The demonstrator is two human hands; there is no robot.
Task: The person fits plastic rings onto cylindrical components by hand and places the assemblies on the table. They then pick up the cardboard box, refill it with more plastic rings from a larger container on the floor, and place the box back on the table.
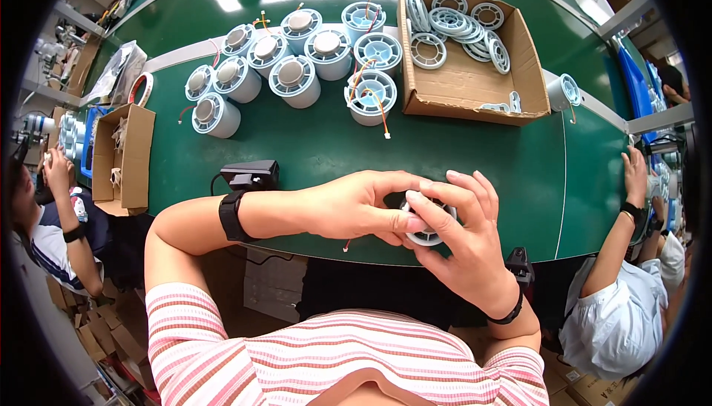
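At the near edge of the green table, my left hand [367, 202] and my right hand [463, 232] close around a light plastic cylinder [425, 239] with a spoked top. Fingers of both hands press over its upper face and hide much of it. A short wire with a small connector hangs below my left hand. Farther back, several pale blue cylinders [295, 93] carry round grey discs in their tops. Beside them, others such as an open-topped cylinder [371, 108] show inner ribs and loose orange wires.
An open cardboard box [482, 108] at the back holds several pale spoked rings [429, 51]. One cylinder [565, 93] lies right of it. A black device [251, 176] sits left of my hands. Another carton [133, 157] stands at the left edge. People work on both sides.
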